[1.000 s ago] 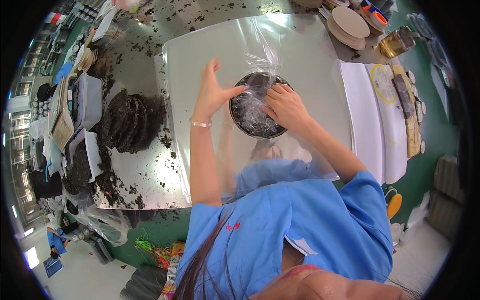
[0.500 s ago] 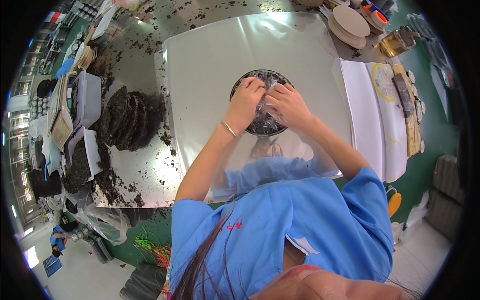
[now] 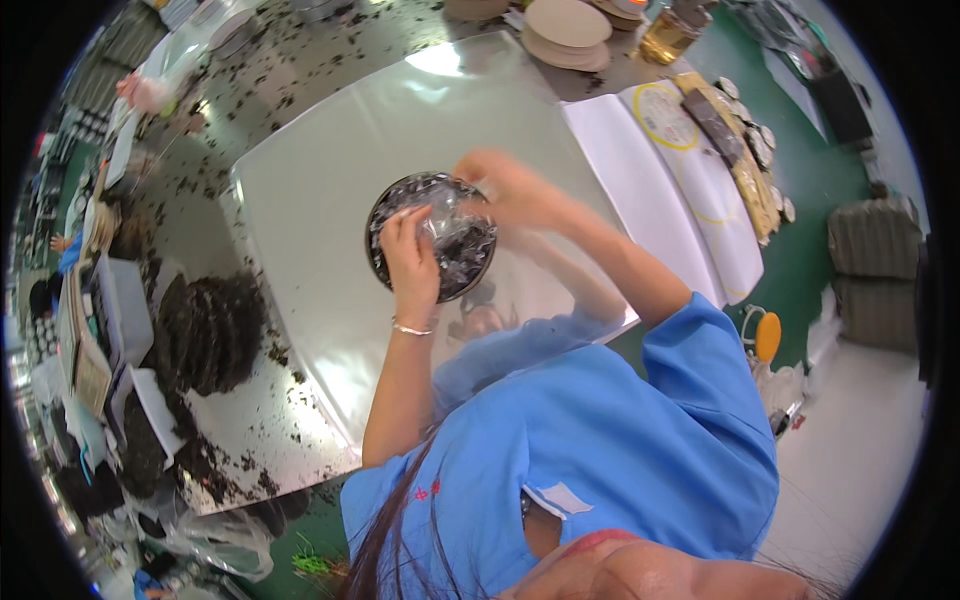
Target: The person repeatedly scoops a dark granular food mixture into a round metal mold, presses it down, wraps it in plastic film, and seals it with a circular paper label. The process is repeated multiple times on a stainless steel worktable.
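Observation:
A round dark tin (image 3: pixel 462 262) sits on a shiny square sheet (image 3: pixel 320 200), with crumpled clear plastic film (image 3: pixel 447 208) and dark material inside. My left hand (image 3: pixel 410 255) is over the tin's left part, fingers curled onto the film. My right hand (image 3: pixel 500 190) is smeared by motion at the upper right rim; whether it holds film cannot be made out.
Dark flaky mounds (image 3: pixel 210 335) and grey plastic bins (image 3: pixel 127 320) lie left. White sheets (image 3: pixel 630 190), a stack of pale discs (image 3: pixel 565 25) and a jar of yellow liquid (image 3: pixel 670 35) are right and behind. A co-worker's blue sleeve (image 3: pixel 70 255) shows far left.
The view has turned, shifting the table. The long film stretched above the tin a second ago is bunched inside. My left hand closed onto it; my right hand has since moved toward the upper right rim.

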`<state>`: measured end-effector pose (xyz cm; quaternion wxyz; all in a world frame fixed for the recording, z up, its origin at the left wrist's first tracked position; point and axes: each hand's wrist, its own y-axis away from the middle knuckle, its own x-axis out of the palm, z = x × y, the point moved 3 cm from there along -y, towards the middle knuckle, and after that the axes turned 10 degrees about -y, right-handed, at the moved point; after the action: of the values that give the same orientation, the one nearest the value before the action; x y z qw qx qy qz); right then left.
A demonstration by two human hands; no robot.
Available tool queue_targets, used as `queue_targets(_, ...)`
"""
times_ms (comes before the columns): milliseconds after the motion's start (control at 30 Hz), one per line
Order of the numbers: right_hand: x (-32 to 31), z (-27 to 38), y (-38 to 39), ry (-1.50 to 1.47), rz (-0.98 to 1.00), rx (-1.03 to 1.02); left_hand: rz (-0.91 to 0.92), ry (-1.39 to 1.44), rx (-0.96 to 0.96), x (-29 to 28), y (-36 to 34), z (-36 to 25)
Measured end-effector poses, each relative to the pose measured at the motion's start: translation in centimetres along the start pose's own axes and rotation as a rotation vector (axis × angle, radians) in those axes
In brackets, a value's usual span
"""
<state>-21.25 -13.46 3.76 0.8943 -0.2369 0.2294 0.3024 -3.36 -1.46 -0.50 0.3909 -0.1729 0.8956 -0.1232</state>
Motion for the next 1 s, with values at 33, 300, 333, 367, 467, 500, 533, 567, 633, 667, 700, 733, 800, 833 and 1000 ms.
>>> queue_targets(33, -3.1, -2.0, 0.9, 0.016, -0.212, 0.159, 0.005, 0.012, -0.025, 0.0, -0.1, -0.4)
queue_targets(300, -21.9, -19.1, 10.4, 1.402, -0.086, 0.379, 0.031, 0.003, -0.053, 0.3, -0.2, -0.9)
queue_targets(333, -21.8, -19.4, 10.6, 1.437, -0.026, 0.299, 0.031, 0.005, -0.063, 0.2, -0.1, -1.0)
queue_targets(367, -21.8, -19.9, 10.8, 1.463, 0.037, 0.238, 0.033, 0.008, -0.072, 0.1, -0.1, -1.0)
queue_targets(467, -21.7, -22.2, 11.7, 1.576, 0.199, 0.206, 0.044, 0.003, -0.074, 0.1, -0.1, -1.0)
queue_targets(500, -21.6, -22.2, 11.3, 1.577, 0.247, 0.234, 0.038, -0.003, -0.074, 0.1, -0.1, -0.9)
queue_targets(533, -21.5, -22.2, 10.8, 1.578, 0.294, 0.262, 0.038, -0.009, -0.070, 0.1, 0.0, -0.8)
queue_targets(567, -21.3, -22.2, 10.5, 1.578, 0.342, 0.291, 0.037, -0.015, -0.066, 0.1, 0.1, -0.6)
queue_targets(633, -22.5, -22.6, 10.6, 1.396, 0.288, 0.293, 0.036, -0.008, -0.066, 0.1, 0.1, -0.7)
queue_targets(667, -23.3, -22.8, 10.8, 1.306, 0.263, 0.292, 0.038, 0.003, -0.069, 0.1, 0.0, -0.8)
queue_targets(700, -24.0, -22.7, 10.9, 1.264, 0.237, 0.279, 0.040, 0.013, -0.075, 0.1, 0.0, -0.9)
queue_targets(733, -24.6, -22.7, 10.9, 1.223, 0.211, 0.266, 0.037, 0.014, -0.075, 0.1, 0.0, -0.9)
queue_targets(800, -25.7, -22.7, 11.2, 1.172, 0.193, 0.273, 0.032, 0.017, -0.072, 0.1, -0.1, -1.0)
queue_targets(833, -26.2, -22.8, 11.4, 1.163, 0.201, 0.293, 0.028, 0.016, -0.064, 0.2, -0.1, -1.1)
queue_targets(1000, -22.9, -19.6, 10.5, 1.281, 0.160, 0.249, 0.009, -0.007, -0.058, 0.1, 0.1, -1.0)
